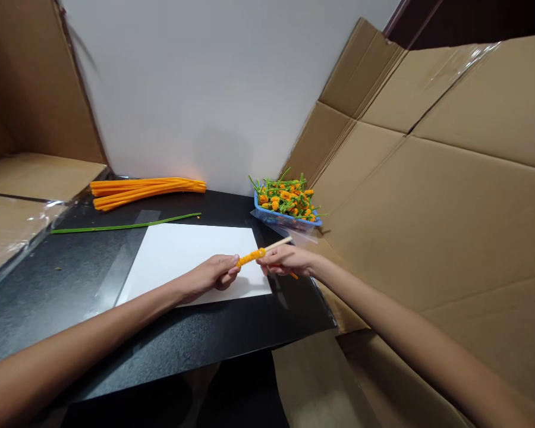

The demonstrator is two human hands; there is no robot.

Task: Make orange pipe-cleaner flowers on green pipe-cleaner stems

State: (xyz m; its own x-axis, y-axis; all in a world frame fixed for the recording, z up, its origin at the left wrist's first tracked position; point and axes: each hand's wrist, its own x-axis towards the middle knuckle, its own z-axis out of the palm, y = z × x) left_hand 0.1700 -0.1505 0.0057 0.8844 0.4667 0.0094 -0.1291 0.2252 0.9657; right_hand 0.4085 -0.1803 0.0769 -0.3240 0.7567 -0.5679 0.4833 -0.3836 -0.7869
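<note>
An orange pipe-cleaner coil (251,257) is wrapping tightly around a thin wooden stick (280,244), and both are hanging in the air above the right edge of a white sheet of paper (182,261). The stick's pale bare end is pointing up and away to the right, while the coil's lower end is disappearing among the fingers. The right hand (285,260) is closing around the stick, its fingers hiding a stretch of it, and a short orange end (293,275) is poking out below that hand; whether this end belongs to the coil cannot be made out. The left hand (214,274) is curling its fingers, with the fingertips reaching the coil's lower end, but whether it is gripping the coil or only touching it cannot be told. The paper is lying on a black table (66,291), with a single green pipe cleaner (125,225) along its far edge. Farther back, a bundle of orange pipe cleaners (147,192) is lying by a white wall (205,89). A blue plastic basket (279,217) is holding orange flowers with green stems (285,199), their individual shapes too small to make out. Cardboard sheets (428,226) are lining both sides.
</note>
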